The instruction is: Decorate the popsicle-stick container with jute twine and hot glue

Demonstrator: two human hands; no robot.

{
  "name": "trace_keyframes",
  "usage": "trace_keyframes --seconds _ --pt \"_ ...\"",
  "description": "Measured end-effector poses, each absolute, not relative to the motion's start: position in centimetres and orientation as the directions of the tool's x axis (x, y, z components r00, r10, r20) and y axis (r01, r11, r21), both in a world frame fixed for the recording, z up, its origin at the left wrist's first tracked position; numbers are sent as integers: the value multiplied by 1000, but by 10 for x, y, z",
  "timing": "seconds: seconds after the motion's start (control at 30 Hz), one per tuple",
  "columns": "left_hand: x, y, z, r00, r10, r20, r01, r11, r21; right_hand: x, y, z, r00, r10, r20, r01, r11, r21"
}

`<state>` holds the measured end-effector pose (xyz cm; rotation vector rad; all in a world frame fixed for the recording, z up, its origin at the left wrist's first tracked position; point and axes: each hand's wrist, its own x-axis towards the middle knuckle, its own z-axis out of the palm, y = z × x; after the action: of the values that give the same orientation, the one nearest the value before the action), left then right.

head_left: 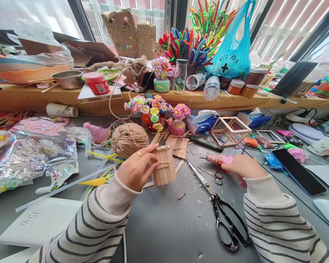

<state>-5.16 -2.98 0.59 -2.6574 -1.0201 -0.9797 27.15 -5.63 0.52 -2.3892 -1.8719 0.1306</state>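
My left hand (137, 168) is closed around a small pot made of upright wooden craft sticks (164, 166), bound with twine near its rim, and holds it just above the grey table (167, 226). My right hand (244, 166) grips a pink glue gun (220, 159) whose nozzle points left toward the pot, a short gap away. A ball of jute twine (129, 139) sits just behind my left hand. Large black scissors (222, 213) lie open-handled between my forearms, with small scissors (216, 176) beside them.
Loose craft sticks (179, 146), a wooden stick cube frame (231, 129), pipe-cleaner flower pots (156, 113), a black phone (298, 166) and crinkled plastic bags (30, 153) crowd the table. A wooden shelf (30, 95) behind carries jars, bottles, a steel bowl and a blue bag (233, 47).
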Motion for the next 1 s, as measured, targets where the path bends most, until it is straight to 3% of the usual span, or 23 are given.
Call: trace_keyframes --seconds 0.1,0.17,0.23,0.43,0.6,0.77,1.0 --pt "-50 -31 9 544 538 644 638 -763 98 265 -59 25 274 954 -123 945 -291 -148" --pt "-49 -31 9 556 547 626 643 -760 93 259 -59 35 333 911 -242 889 -389 -241" --pt "-48 -32 10 533 539 652 648 -756 96 251 -60 40 339 908 -246 835 -411 -365" --pt "-45 -36 16 538 533 653 666 -744 58 224 -62 26 169 965 199 890 -63 -451" --pt "-46 -37 18 533 517 670 660 -749 53 216 -62 11 129 916 379 879 71 -472" --pt "-49 -37 19 572 536 620 622 -777 97 215 -59 10 163 885 436 865 84 -494" --pt "-53 -38 22 623 535 571 615 -786 65 216 -58 6 114 880 461 889 117 -443"
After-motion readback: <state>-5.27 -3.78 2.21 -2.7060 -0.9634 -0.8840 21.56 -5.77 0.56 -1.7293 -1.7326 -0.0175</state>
